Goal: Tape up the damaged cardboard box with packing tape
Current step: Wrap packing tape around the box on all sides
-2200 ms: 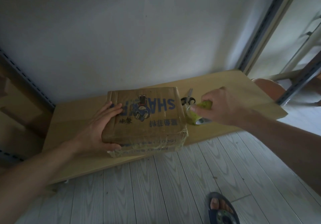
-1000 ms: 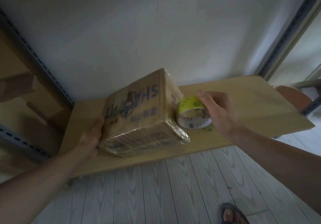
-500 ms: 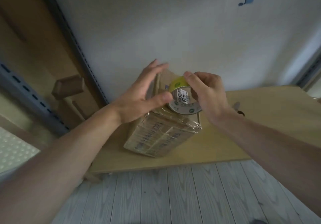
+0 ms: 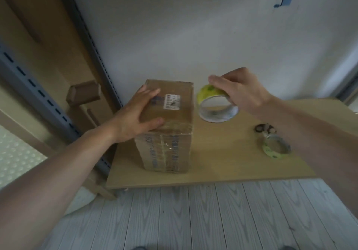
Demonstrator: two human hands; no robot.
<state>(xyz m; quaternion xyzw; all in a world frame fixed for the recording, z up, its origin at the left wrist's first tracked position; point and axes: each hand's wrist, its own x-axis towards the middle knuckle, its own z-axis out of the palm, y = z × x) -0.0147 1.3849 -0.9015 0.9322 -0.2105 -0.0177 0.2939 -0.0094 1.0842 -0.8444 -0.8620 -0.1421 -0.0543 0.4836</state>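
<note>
A brown cardboard box (image 4: 170,131) stands on end on the low wooden table (image 4: 222,162), a white label on its top face and clear tape wrapped round its front face. My left hand (image 4: 137,118) lies flat on the box top, fingers spread, thumb along the near upper edge. My right hand (image 4: 240,92) grips a roll of packing tape (image 4: 215,106) with a yellow-green printed side, held in the air just right of the box top and apart from it.
A second, thinner tape roll (image 4: 275,149) lies on the table at the right, with dark-handled scissors (image 4: 264,128) just behind it. A metal shelf upright (image 4: 91,42) and wooden pieces (image 4: 83,94) stand to the left. White wall behind, grey plank floor (image 4: 193,215) in front.
The box has been turned from lying flat to standing on end. My left hand moved from its side to its top. My right hand drew the tape roll away to the right.
</note>
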